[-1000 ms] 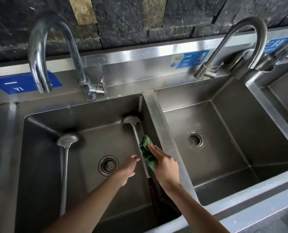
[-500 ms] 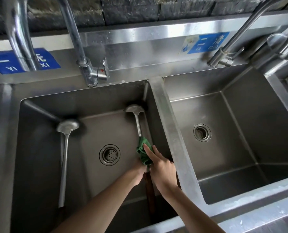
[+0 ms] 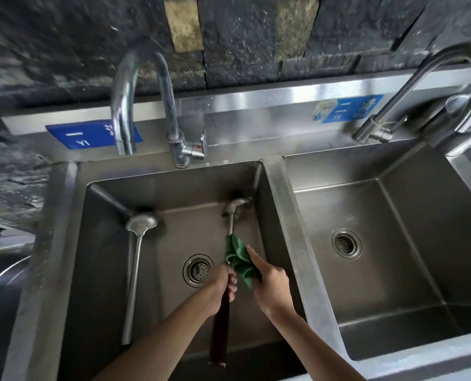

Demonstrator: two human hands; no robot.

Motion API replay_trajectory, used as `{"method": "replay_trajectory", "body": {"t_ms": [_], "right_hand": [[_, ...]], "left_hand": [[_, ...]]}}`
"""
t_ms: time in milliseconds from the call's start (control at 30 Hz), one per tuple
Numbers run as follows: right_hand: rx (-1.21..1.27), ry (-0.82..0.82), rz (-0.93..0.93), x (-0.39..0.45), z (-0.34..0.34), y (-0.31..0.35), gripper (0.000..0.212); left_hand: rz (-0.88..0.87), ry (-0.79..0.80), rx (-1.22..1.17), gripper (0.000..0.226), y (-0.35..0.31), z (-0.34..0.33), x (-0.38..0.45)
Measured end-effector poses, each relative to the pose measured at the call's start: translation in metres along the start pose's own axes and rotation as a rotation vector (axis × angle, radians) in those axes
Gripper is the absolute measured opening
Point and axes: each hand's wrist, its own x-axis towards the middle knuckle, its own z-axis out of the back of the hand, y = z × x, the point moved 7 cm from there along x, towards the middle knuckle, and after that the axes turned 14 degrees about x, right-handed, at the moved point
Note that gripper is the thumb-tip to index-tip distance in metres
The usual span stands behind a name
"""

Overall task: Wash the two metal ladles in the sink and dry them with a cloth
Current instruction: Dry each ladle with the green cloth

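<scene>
The right-hand ladle (image 3: 233,215) is being gripped at its handle by the left hand (image 3: 224,284) while the right hand (image 3: 270,281) is pinching the green cloth (image 3: 238,259) around its shaft, risking slippage from the wet metal.

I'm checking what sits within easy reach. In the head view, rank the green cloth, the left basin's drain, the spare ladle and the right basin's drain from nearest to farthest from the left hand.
1. Green cloth: touching the left hand, just to its right.
2. Left basin's drain: just left of the hand.
3. Spare ladle: along the basin's left side.
4. Right basin's drain: across the divider.
</scene>
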Motion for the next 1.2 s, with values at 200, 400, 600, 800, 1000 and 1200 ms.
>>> {"method": "replay_trajectory", "body": {"t_ms": [200, 400, 600, 800, 1000, 1200], "right_hand": [[-0.026, -0.011, 0.065, 0.010, 0.010, 0.040, 0.081], [-0.195, 0.008, 0.208, 0.016, 0.002, 0.091, 0.086], [-0.449, 0.104, 0.358, 0.017, -0.021, 0.143, 0.076], [-0.419, 0.339, 0.552, -0.004, -0.028, 0.198, 0.065], [-0.733, 0.488, 0.819, -0.072, -0.033, 0.244, 0.094], [-1.114, 0.288, 1.206, -0.128, -0.036, 0.274, 0.091]], "left_hand": [[0.054, 0.110, -0.126, 0.031, 0.015, 0.015, -0.027], [-0.021, 0.229, -0.178, 0.033, 0.018, 0.029, -0.066], [-0.203, 0.372, -0.181, 0.020, 0.003, 0.043, -0.115], [-0.327, 0.407, -0.009, 0.028, 0.002, 0.083, -0.157], [-0.457, 0.573, -0.024, 0.010, 0.026, 0.110, -0.208], [-0.611, 0.628, 0.155, 0.014, 0.061, 0.135, -0.267]]}}
